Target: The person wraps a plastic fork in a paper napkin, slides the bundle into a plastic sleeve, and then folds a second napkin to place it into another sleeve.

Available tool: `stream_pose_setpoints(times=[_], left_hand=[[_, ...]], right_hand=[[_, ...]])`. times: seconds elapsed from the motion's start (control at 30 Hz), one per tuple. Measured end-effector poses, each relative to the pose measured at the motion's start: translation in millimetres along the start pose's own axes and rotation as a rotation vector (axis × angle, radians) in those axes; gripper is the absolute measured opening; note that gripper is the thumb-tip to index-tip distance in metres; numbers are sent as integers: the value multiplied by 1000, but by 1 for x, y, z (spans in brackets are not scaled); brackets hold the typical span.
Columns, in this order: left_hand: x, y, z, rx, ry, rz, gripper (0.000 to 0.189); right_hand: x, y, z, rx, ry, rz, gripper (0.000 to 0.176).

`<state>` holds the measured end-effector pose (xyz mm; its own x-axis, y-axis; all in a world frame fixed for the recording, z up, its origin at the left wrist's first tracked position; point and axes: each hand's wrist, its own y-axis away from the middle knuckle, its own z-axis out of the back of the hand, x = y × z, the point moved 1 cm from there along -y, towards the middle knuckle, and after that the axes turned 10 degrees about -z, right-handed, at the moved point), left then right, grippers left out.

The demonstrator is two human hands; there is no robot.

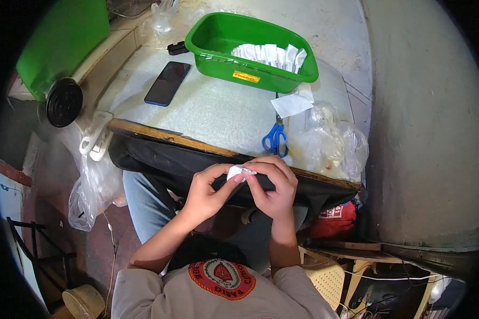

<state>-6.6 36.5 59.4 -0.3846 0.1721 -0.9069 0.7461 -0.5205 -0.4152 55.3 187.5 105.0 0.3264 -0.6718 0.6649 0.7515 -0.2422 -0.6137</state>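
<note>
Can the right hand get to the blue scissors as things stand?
Probably yes: the scissors lie just past the right hand, nothing between. But it and the left hand pinch a small white piece.

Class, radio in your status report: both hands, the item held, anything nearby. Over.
Left hand, right hand: both pinching small white folded paper piece. Blue-handled scissors on table just beyond, apart. Green plastic basin of folded papers farther back.

A yellow sticker (pixel 246 77) on the far green basin (pixel 213 50) bears red script, too small to read. Near, the shirt's (pixel 143 292) red round emblem (pixel 222 278) carries ringed letters, only partly legible.
</note>
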Motion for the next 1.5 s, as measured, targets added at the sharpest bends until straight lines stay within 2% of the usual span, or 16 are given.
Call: stream_pose_setpoints(times=[0.1,0.17,0.23,0.33,0.4,0.43,0.5,0.53,0.6,0.93,1.1,1.27,1.33,1.47,1.5], left_hand=[[-7,-2,0,-17,-26,-5,18],[-9,-4,0,-38,-97,-119,18],[-11,-5,-1,-42,-96,-134,18],[-13,-5,-3,-47,-104,-158,18],[-12,-5,-3,-49,-116,-167,18],[-10,-4,-3,-49,-117,-166,19],[-8,-3,-4,-46,-115,-165,19],[-8,-2,-5,-51,-116,-166,19],[-8,-2,-5,-56,-116,-166,19],[-4,-2,1,-39,-95,-190,16],[3,-2,0,-67,-94,-193,18],[7,-5,2,-7,-102,-226,21],[4,-8,5,50,-40,-192,24],[3,-11,10,184,137,-93,34],[4,-11,13,262,69,-119,38]], right_hand=[[1,2,0,11,3,0,16],[0,3,0,7,-2,8,17],[-2,6,-1,4,-8,15,17],[1,9,-2,-21,-98,-49,18],[11,9,0,-66,-89,-171,16],[12,8,1,-66,-88,-170,16],[14,7,4,-87,40,-6,19],[13,8,5,-88,42,-7,19],[13,8,5,-43,209,107,19],[14,7,-3,15,150,30,14],[21,-1,-4,67,219,-1,13],[19,-2,-7,92,195,-75,11],[18,-4,-8,61,189,8,10],[25,-11,0,52,263,48,9],[26,-14,3,33,302,89,9]])
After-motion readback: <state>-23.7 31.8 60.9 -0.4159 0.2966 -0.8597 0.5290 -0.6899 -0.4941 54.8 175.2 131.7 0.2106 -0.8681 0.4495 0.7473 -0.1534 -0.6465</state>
